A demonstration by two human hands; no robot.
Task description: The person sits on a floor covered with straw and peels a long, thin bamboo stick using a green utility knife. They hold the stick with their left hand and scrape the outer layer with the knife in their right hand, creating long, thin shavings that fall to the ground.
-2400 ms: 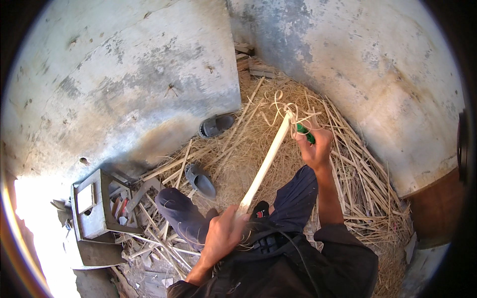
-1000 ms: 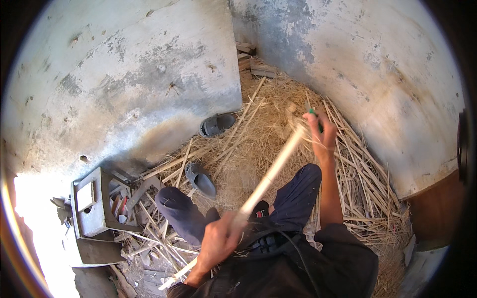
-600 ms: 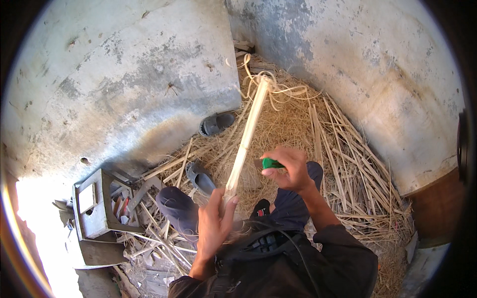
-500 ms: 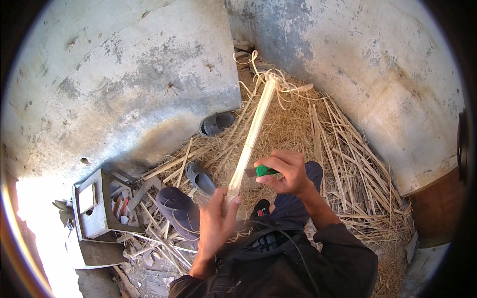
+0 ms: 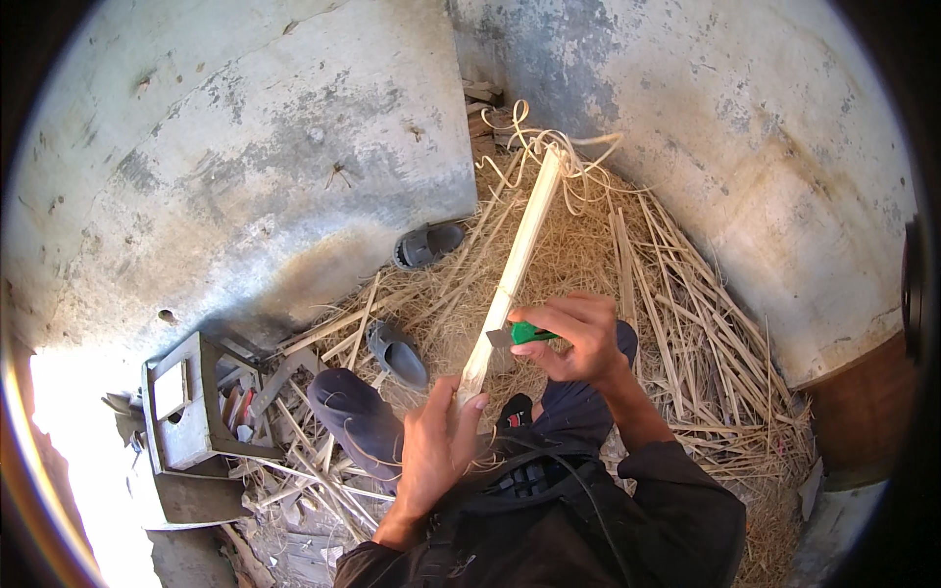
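My left hand (image 5: 438, 446) grips the near end of a long pale wooden strip (image 5: 520, 257), which slants up and away to the right. Thin curled shavings (image 5: 578, 162) hang from its far end. In my right hand (image 5: 580, 338) is a green-handled utility knife (image 5: 529, 333), pinched between thumb and fingers. Its short grey blade (image 5: 498, 339) lies at the strip's right edge, a little beyond my left hand; whether it bites into the wood I cannot tell. Both hands are closed, above my knees.
Split wooden sticks (image 5: 691, 323) lie heaped at the right, and fine shavings (image 5: 573, 255) cover the floor ahead. Two grey clogs (image 5: 428, 245) lie left of the strip. A wooden box-like stand (image 5: 186, 402) with odds and ends stands at the left. Weathered walls (image 5: 294, 118) rise behind.
The strip has shifted to the right and turned slightly, its curls swinging with it. My left hand has moved a little to the right; the knife stays beside the strip.
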